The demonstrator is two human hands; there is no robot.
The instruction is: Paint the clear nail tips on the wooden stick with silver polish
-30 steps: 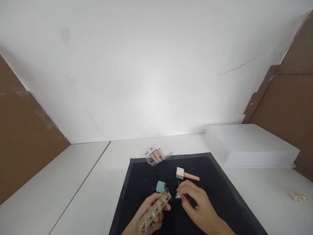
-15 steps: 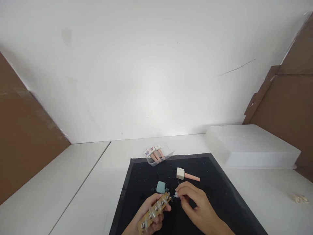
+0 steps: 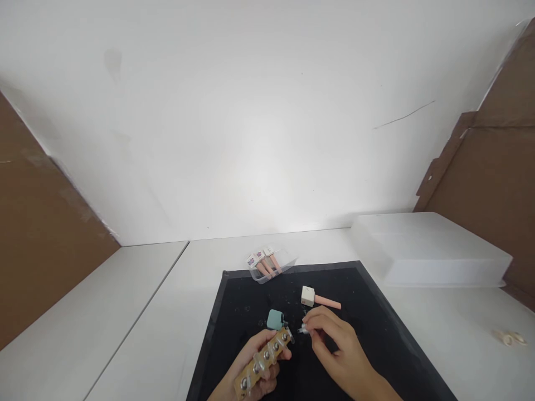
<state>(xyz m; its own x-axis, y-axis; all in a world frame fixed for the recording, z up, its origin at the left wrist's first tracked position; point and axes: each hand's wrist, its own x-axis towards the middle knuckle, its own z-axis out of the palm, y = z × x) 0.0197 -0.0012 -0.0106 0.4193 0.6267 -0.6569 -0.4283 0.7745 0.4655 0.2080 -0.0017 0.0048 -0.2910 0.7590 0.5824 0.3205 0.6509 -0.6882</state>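
My left hand [image 3: 267,367] is wrapped round a tan strip [image 3: 266,356] set with a row of several round metallic dots and clear plastic bits. The strip slants up to the right. Thumb and fingers of my right hand [image 3: 332,342] pinch a small whitish, translucent piece [image 3: 303,329], too small to name, a short gap right of the strip's upper end. Just beyond that end lies a teal rounded case-like object [image 3: 275,319]. Past my right hand, a bottle with a square white body [image 3: 308,296] and a long pink handle-like cap [image 3: 327,302] rests on its side.
A black mat [image 3: 246,301] covers the work area on the white table [image 3: 146,317]. At its far edge, a clear tray [image 3: 288,260] holds several similar pink-capped bottles [image 3: 263,263]. A white bin [image 3: 443,253] stands right, with small beige items [image 3: 510,337] nearby. Brown side panels [image 3: 45,206] flank the white wall.
My right hand has drawn slightly right and up, away from the strip's end, with the small translucent piece still pinched. The left hand and strip have barely moved.
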